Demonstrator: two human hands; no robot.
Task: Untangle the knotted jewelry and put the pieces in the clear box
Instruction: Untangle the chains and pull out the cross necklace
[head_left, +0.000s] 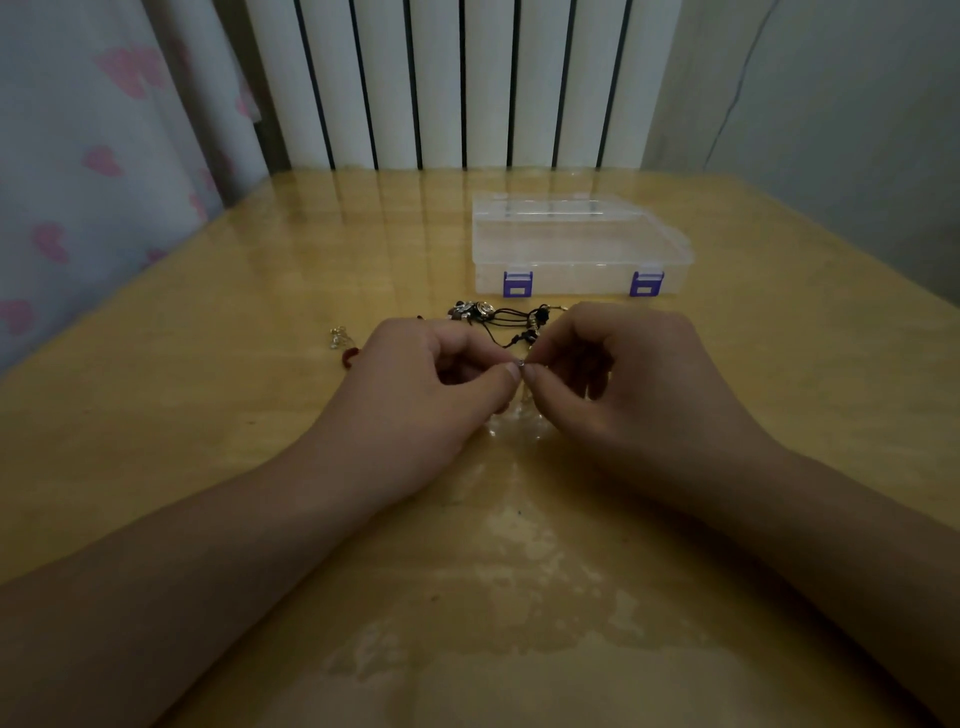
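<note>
A tangle of black-cord jewelry (501, 318) with small metal charms lies on the wooden table just beyond my hands. My left hand (426, 395) and my right hand (628, 384) meet fingertip to fingertip above the table, both pinching a tiny silvery piece (521, 364) of the jewelry between thumb and forefinger. A small gold piece (337, 336) and a red bead piece (349, 356) lie left of my left hand, the red one partly hidden by it. The clear box (576, 244), lid closed, with two purple latches, sits farther back on the right.
The glossy wooden table (260, 415) stands against a white ribbed radiator (457, 83). A curtain with pink hearts (78, 156) hangs at the left. A grey wall rises at the right, close to the table's right edge.
</note>
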